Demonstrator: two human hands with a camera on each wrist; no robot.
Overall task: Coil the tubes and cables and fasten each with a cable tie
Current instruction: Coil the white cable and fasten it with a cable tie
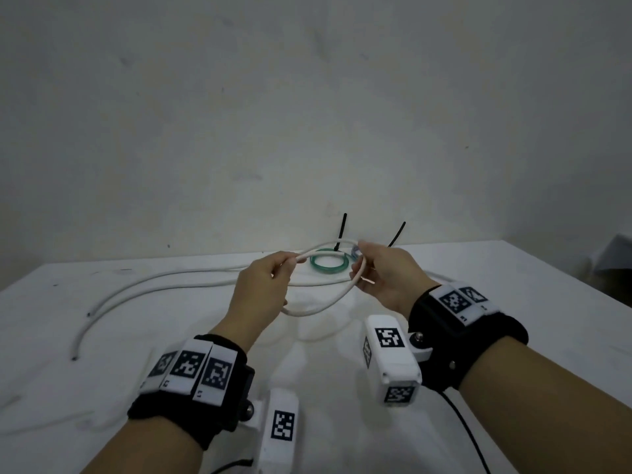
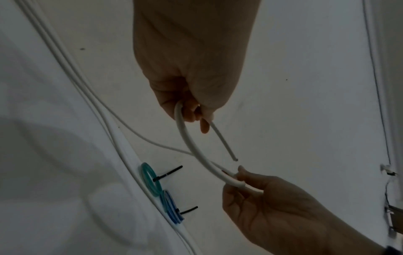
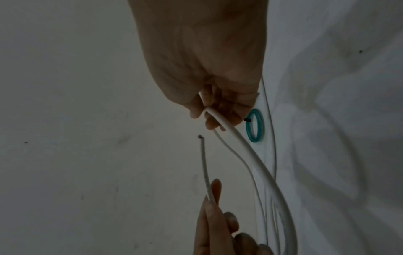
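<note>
White cable (image 1: 321, 304) held off the table (image 1: 513, 302) in both hands, w/ first loop being formed. Left hand (image 1: 265, 285) pinches it near the free end, fingers curled round; short tail w/ cut tip (image 2: 235, 159) seen sticking out past the fingers in the left wrist view. Right hand (image 1: 383, 275) grips the same cable further along, fingers curled round it. Arc between the hands is approx. half a turn, so this coil is judged barely started.

Done so far, as far as shown: green tube coil (image 1: 330, 263) lying flat at the far edge, fastened w/ black cable tie (image 1: 342, 230), tail standing up. Blue coil (image 2: 172, 208) just beside it, also tied; mostly hidden behind the right hand in the head view, second tie tail (image 1: 398, 233) visible.

Left to do: rest of white cable trails loose across the table to the left. At least two more loose ends (image 1: 80, 331) noted there; whether separate cables cannot be told. No spare ties seen.
</note>
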